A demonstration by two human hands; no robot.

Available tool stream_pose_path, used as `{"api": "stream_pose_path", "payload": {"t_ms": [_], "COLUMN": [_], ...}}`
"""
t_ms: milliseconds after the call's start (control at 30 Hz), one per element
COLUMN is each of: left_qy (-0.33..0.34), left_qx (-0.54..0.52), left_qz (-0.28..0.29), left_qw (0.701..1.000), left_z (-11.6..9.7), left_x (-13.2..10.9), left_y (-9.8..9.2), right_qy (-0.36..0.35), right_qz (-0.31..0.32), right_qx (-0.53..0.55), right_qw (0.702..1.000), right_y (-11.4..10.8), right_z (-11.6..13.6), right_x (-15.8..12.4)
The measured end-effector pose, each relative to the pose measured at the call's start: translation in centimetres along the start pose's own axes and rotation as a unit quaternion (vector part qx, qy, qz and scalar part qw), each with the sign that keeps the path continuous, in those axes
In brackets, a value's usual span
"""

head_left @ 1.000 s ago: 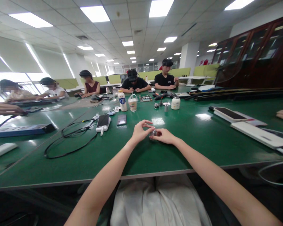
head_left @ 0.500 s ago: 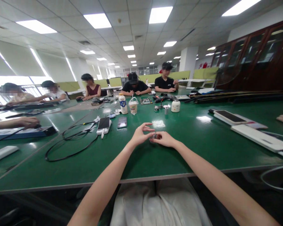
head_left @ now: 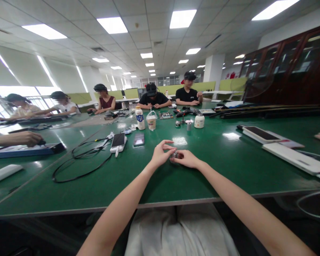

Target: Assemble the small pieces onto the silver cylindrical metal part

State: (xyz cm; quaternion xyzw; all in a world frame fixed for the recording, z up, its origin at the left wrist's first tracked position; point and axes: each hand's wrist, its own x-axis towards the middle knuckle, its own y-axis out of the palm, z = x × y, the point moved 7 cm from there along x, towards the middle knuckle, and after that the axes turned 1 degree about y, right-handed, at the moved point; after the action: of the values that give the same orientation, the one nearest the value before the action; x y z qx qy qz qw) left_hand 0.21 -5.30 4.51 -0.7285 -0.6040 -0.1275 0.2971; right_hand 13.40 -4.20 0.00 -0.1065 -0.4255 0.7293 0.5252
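On the green table (head_left: 109, 193) in front of me stands a small silver metal cylinder (head_left: 174, 155), partly covered by my fingers. My right hand (head_left: 187, 159) is closed around it from the right, thumb on the near side. From the left reaches my left hand (head_left: 161, 152), its fingers stretched out and apart above and beyond the cylinder. The left thumb is at the cylinder's top; whether it presses there is too small to tell. Farther off, another silver cylinder (head_left: 188, 126) stands beside a round white jar (head_left: 199, 121), with small metal pieces (head_left: 178, 123) to its left.
Left of my hands lie a dark card-like item (head_left: 139, 139), a phone on a white power bank (head_left: 118, 140) and a looped black cable (head_left: 80, 180). A bottle (head_left: 140, 118) and a cup (head_left: 151, 120) stand beyond. Phones (head_left: 264, 133) lie right. A co-worker's hand (head_left: 29, 138) is at left.
The view has shifted slightly. My hands stay around the metal cylinder, with little visible movement. The co-worker's hand at the left has moved slightly.
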Motion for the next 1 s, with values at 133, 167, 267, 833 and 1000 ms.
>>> {"api": "stream_pose_path", "payload": {"t_ms": [133,167,267,833,1000], "left_qy": [0.021,0.024,0.025,0.045,0.053], "left_qx": [0.017,0.021,0.034,0.070,0.087], "left_qz": [-0.041,-0.048,-0.042,0.004,0.010], "left_qw": [0.999,0.998,0.998,0.996,0.995], "left_z": [-0.8,-0.9,-1.0,-1.5,-1.7], "left_x": [-0.2,-0.3,-0.3,-0.3,-0.4], "left_y": [-0.5,-0.6,-0.5,-0.4,-0.4], "right_qy": [-0.003,-0.003,-0.001,-0.006,-0.004], "right_qz": [0.002,0.003,0.001,0.007,0.001], "right_qx": [0.002,0.002,0.001,0.013,0.008], "right_qw": [1.000,1.000,1.000,1.000,1.000], "right_y": [0.0,0.0,0.0,0.0,0.0], "right_z": [0.1,0.1,0.0,0.2,0.0], "right_x": [-0.1,0.0,0.0,0.0,0.1]}}
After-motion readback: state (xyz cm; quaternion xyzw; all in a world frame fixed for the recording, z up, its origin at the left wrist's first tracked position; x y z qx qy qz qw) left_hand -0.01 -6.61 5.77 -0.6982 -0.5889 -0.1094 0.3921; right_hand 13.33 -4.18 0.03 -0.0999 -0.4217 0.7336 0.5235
